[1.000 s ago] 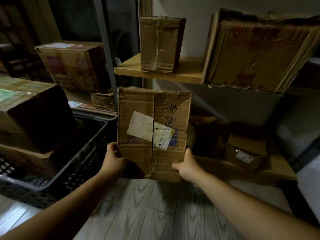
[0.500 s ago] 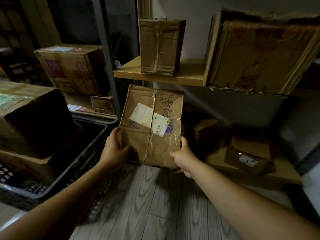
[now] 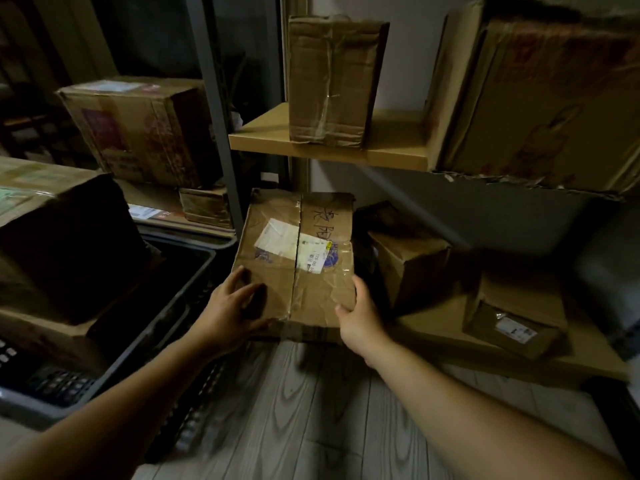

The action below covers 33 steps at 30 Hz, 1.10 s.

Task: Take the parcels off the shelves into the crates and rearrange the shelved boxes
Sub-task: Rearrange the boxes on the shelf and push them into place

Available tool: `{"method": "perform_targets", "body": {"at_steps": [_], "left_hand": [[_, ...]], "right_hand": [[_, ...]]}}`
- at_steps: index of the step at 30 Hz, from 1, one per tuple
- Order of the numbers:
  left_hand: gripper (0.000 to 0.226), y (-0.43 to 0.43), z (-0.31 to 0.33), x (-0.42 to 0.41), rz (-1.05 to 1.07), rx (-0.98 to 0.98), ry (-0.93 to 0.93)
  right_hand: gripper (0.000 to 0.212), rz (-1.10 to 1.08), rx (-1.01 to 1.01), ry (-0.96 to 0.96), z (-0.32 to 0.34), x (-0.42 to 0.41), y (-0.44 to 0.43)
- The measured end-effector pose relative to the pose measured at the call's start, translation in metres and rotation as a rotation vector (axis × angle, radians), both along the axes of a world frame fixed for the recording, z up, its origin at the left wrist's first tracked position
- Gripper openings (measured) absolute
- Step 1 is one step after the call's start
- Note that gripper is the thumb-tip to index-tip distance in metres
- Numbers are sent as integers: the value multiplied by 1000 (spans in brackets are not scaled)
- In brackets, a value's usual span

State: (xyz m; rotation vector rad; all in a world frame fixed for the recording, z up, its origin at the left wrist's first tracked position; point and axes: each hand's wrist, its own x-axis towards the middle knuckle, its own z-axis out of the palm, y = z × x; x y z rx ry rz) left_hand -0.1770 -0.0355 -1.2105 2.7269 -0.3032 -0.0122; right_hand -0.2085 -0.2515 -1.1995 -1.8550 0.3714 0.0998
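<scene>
A taped brown parcel (image 3: 277,271) with a white label and handwriting lies nearly flat in front of the lower shelf (image 3: 485,351), its labelled face up. My left hand (image 3: 228,310) grips its near left corner, fingers spread over the top face. My right hand (image 3: 360,320) grips its near right corner, thumb on top. A dark plastic crate (image 3: 173,306) stands at the left and holds a large cardboard box (image 3: 62,237).
On the upper shelf (image 3: 394,147) stand an upright taped box (image 3: 332,81) and a big worn carton (image 3: 540,98). The lower shelf holds two small boxes (image 3: 412,261) (image 3: 512,320). More boxes (image 3: 138,129) sit on the left rack behind a grey post (image 3: 214,109). Grey wood floor below.
The parcel has tipped from upright to nearly flat and dropped lower, toward the lower shelf's left end. Both hands stayed on its near corners.
</scene>
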Motion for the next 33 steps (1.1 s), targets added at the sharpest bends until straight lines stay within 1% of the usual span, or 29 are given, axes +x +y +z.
{"method": "perform_targets", "body": {"at_steps": [8, 12, 15, 17, 19, 21, 22, 24, 26, 29, 31, 33], "left_hand": [[72, -8, -9, 30, -16, 6, 91], [57, -11, -15, 41, -63, 14, 43], [52, -11, -22, 50, -93, 47, 23], [49, -11, -27, 53, -86, 108, -16], [43, -11, -31, 53, -62, 211, -167], [38, -11, -38, 50, -62, 233, -282], [38, -11, -41, 48, -113, 249, -333], [38, -10, -52, 44, -225, 281, -381], [47, -10, -57, 43, -225, 312, -327], [70, -21, -49, 44, -150, 374, -162], [75, -31, -39, 50, -91, 354, -11], [79, -43, -27, 57, -32, 320, 144]], "right_hand": [[54, -13, -32, 69, -9, 20, -5], [43, 14, -135, 93, -14, 23, -6], [41, 37, -182, 80, -23, 23, -4], [38, 69, -328, 1, -30, 20, -6], [32, 120, -539, -134, -36, 15, -11], [28, 223, -724, -245, -41, 11, -16], [29, 286, -794, -264, -42, 10, -18], [36, 392, -888, -231, -44, 10, -21], [47, 458, -924, -147, -45, 14, -22], [63, 508, -932, -22, -43, 23, -21], [69, 522, -903, 54, -38, 29, -18], [70, 509, -864, 105, -33, 33, -16]]}}
